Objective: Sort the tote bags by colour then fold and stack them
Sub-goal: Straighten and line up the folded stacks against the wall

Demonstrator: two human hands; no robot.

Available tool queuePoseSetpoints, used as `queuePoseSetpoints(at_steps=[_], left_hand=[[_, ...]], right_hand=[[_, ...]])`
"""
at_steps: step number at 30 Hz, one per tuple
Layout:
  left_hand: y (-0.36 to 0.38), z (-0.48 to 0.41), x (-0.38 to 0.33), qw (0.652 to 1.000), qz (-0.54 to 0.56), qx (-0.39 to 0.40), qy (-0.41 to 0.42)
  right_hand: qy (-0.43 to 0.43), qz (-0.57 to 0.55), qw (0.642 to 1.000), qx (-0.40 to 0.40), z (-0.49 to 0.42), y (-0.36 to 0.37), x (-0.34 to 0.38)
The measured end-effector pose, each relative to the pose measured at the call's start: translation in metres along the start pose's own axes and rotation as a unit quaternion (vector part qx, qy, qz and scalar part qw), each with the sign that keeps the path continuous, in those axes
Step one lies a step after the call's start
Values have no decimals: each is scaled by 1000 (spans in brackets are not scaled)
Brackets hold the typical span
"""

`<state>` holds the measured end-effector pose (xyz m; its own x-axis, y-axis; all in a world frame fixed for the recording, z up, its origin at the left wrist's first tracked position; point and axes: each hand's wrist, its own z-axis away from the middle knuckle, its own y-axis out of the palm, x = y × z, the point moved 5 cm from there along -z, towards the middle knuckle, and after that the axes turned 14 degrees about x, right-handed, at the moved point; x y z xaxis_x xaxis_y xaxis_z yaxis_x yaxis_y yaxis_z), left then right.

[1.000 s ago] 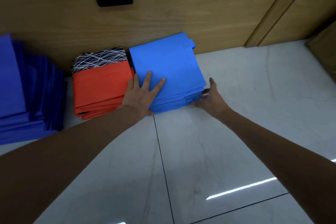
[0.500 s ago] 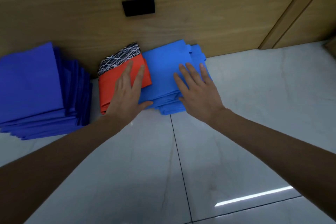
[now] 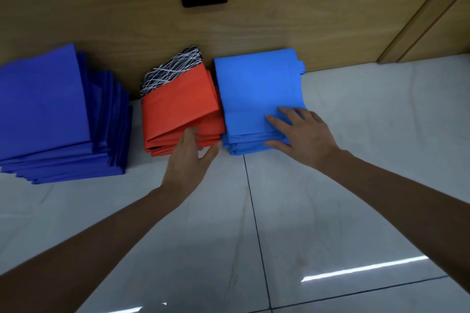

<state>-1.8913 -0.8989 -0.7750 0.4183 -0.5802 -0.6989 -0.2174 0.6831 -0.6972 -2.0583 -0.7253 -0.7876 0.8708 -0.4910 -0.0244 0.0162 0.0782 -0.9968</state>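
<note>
While my right hand (image 3: 302, 132) lies flat, fingers spread, on the near right corner of the stack of folded light blue fabric tote bags (image 3: 256, 91), my left hand (image 3: 189, 157) is open too, its straight fingertips touching the near edge of the folded orange-red tote bags (image 3: 178, 104) just beside it. A black bag with white scribbled lines (image 3: 173, 68) shows at the back of the orange-red stack. A pile of dark blue folded totes (image 3: 43, 99) stands apart on the left, all on the pale tiled floor (image 3: 356, 134).
</note>
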Motion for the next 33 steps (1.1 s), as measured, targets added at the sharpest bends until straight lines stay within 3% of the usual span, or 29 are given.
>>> queuePoseSetpoints(at_steps=[3, 5, 7, 9, 11, 16, 18, 27, 30, 33], left_hand=[[8, -12, -16, 998, 68, 9, 8], [12, -20, -29, 994, 107, 0, 5], [16, -29, -37, 989, 149, -13, -16], [23, -38, -39, 985, 165, -19, -41], [31, -45, -37, 982, 165, -24, -87], [47, -45, -34, 959, 113, -11, -258], [51, -45, -31, 954, 112, 4, -277], [55, -46, -32, 963, 204, 5, -176], [56, -40, -26, 964, 217, 20, -154], [57, -31, -27, 952, 268, 48, -138]], right_hand=[[61, -130, 988, -59, -2, -25, -17], [175, -254, 948, -74, -8, -35, -38], [245, -455, 856, -14, -14, -30, -48], [264, -634, 724, 63, -17, -18, -42], [282, -674, 675, 105, -18, -5, -39], [334, -654, 669, 112, -20, 14, -49], [322, -652, 676, 124, -20, 17, -48], [278, -602, 741, 106, -16, 14, -51], [258, -619, 734, 110, -12, 15, -52], [238, -654, 715, 64, -2, 5, -55]])
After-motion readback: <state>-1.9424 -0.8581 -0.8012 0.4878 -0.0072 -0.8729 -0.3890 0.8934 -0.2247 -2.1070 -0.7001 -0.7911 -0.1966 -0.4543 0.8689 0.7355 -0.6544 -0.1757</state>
